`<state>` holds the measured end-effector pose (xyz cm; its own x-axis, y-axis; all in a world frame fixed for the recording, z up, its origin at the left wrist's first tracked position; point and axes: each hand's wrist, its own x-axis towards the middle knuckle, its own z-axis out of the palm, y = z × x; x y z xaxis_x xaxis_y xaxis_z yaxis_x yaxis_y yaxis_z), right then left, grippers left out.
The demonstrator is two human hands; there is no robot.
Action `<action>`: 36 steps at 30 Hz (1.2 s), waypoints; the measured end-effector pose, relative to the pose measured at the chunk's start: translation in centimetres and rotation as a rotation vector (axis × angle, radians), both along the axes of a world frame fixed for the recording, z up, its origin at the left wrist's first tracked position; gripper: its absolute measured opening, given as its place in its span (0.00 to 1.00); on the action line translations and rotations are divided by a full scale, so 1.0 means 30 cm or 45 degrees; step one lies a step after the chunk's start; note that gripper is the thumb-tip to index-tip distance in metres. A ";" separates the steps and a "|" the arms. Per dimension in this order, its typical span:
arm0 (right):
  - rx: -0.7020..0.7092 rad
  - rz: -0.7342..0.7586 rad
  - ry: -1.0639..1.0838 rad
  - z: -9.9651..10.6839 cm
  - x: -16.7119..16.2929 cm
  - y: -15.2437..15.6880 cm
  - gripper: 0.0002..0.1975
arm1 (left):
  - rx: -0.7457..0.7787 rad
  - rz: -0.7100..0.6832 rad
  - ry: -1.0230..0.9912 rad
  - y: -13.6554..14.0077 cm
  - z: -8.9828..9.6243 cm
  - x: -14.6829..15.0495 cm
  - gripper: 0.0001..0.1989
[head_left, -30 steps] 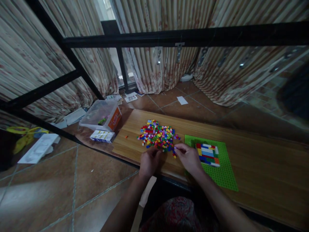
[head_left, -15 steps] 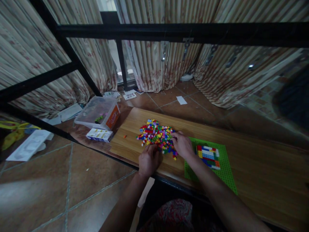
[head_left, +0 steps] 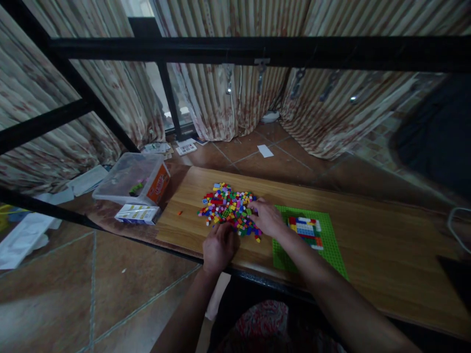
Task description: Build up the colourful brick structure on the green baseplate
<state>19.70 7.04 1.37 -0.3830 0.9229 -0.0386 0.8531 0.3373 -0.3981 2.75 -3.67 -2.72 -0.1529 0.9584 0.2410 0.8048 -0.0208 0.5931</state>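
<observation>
A heap of small multicoloured toy bricks [head_left: 228, 206] is spread over the wooden board. My left hand [head_left: 218, 247] rests at the heap's near edge, fingers curled down among the bricks. At the right side of the heap is my right hand [head_left: 268, 217], its thumb and fingers drawn together. What either hand pinches, if anything, is too small or hidden. To the right lies a green baseplate [head_left: 333, 245], partly covered by my right forearm. On it sits a block of joined bricks [head_left: 306, 230] in white, blue, red, yellow, green and orange.
A clear plastic bin [head_left: 127, 176] with an orange label and a small white box [head_left: 138, 214] stand left of the wooden board [head_left: 386, 245]. One orange brick [head_left: 179, 213] lies apart. A black metal rail [head_left: 235, 49] crosses above, before curtains. A white cable [head_left: 454, 230] loops at right.
The view has turned slightly right, so everything appears farther left. Both hands stay at the brick heap with only small finger movement. The brick block on the baseplate looks the same.
</observation>
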 end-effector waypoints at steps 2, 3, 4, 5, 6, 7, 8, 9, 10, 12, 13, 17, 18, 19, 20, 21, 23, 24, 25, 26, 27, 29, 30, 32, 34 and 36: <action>0.001 0.011 0.017 0.000 -0.004 -0.001 0.11 | 0.011 -0.015 0.010 0.001 0.001 -0.003 0.11; -0.001 0.015 0.025 0.001 -0.006 -0.002 0.10 | 0.017 -0.021 0.017 0.001 0.001 -0.006 0.11; -0.001 0.012 0.033 0.003 -0.008 -0.004 0.10 | 0.022 -0.029 0.025 0.002 0.001 -0.008 0.11; 0.005 0.004 0.046 0.006 -0.009 -0.007 0.09 | 0.029 -0.032 0.035 0.003 0.001 -0.011 0.11; 0.020 -0.013 0.069 0.010 -0.009 -0.013 0.09 | 0.037 -0.032 0.046 0.005 0.001 -0.013 0.11; 0.041 -0.031 0.105 0.015 -0.007 -0.020 0.09 | 0.046 -0.030 0.056 0.007 0.000 -0.016 0.11; 0.070 -0.055 0.152 0.022 -0.003 -0.031 0.09 | 0.053 -0.027 0.064 0.009 0.000 -0.017 0.11; 0.106 -0.078 0.209 0.031 0.005 -0.045 0.09 | 0.056 -0.023 0.073 0.010 0.000 -0.019 0.11; 0.147 -0.093 0.271 0.040 0.018 -0.062 0.09 | 0.056 -0.019 0.082 0.012 0.001 -0.020 0.11; 0.234 -0.111 0.388 0.058 0.063 -0.104 0.10 | 0.048 -0.009 0.100 0.013 0.002 -0.020 0.11; 0.278 -0.121 0.432 0.065 0.095 -0.128 0.10 | 0.045 -0.006 0.108 0.014 0.003 -0.021 0.11; 0.378 -0.280 0.444 0.064 0.278 -0.211 0.11 | 0.045 -0.003 0.136 0.016 -0.001 -0.025 0.10; 0.375 -0.318 0.425 0.056 0.328 -0.223 0.11 | 0.048 0.001 0.147 0.017 -0.004 -0.026 0.11; 0.374 -0.355 0.404 0.048 0.376 -0.230 0.11 | 0.053 0.006 0.160 0.018 -0.007 -0.028 0.11; 0.369 -0.389 0.375 0.038 0.418 -0.233 0.10 | 0.056 0.012 0.173 0.020 -0.010 -0.029 0.11; 0.362 -0.408 0.344 0.030 0.455 -0.233 0.11 | 0.057 0.020 0.184 0.022 -0.013 -0.030 0.11; 0.327 -0.411 0.282 0.018 0.506 -0.224 0.11 | 0.052 0.041 0.203 0.025 -0.015 -0.030 0.11; 0.304 -0.404 0.257 0.015 0.521 -0.217 0.12 | 0.047 0.048 0.207 0.027 -0.014 -0.029 0.11; 0.281 -0.395 0.239 0.013 0.531 -0.211 0.12 | 0.045 0.052 0.209 0.028 -0.012 -0.028 0.11; 0.263 -0.388 0.225 0.013 0.536 -0.205 0.13 | 0.047 0.049 0.209 0.029 -0.009 -0.027 0.11; 0.249 -0.379 0.216 0.015 0.538 -0.200 0.13 | 0.053 0.039 0.208 0.029 -0.007 -0.026 0.11; 0.240 -0.365 0.203 0.018 0.537 -0.193 0.13 | 0.068 0.022 0.210 0.030 -0.002 -0.024 0.11; 0.241 -0.364 0.195 0.019 0.537 -0.190 0.13 | 0.071 0.023 0.214 0.030 0.000 -0.024 0.11; 0.245 -0.374 0.182 0.018 0.538 -0.187 0.14 | 0.063 0.030 0.221 0.030 0.001 -0.024 0.12; 0.252 -0.388 0.182 0.012 0.541 -0.186 0.14 | 0.045 0.032 0.222 0.030 0.001 -0.024 0.12; 0.265 -0.424 0.207 0.001 0.544 -0.189 0.15 | 0.030 0.028 0.213 0.030 -0.001 -0.024 0.13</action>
<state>36.03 1.38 1.39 -0.0487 0.9790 0.1979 0.8606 0.1417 -0.4892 2.02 -2.77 -2.76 -0.1294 0.9490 0.2874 0.8927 -0.0147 0.4505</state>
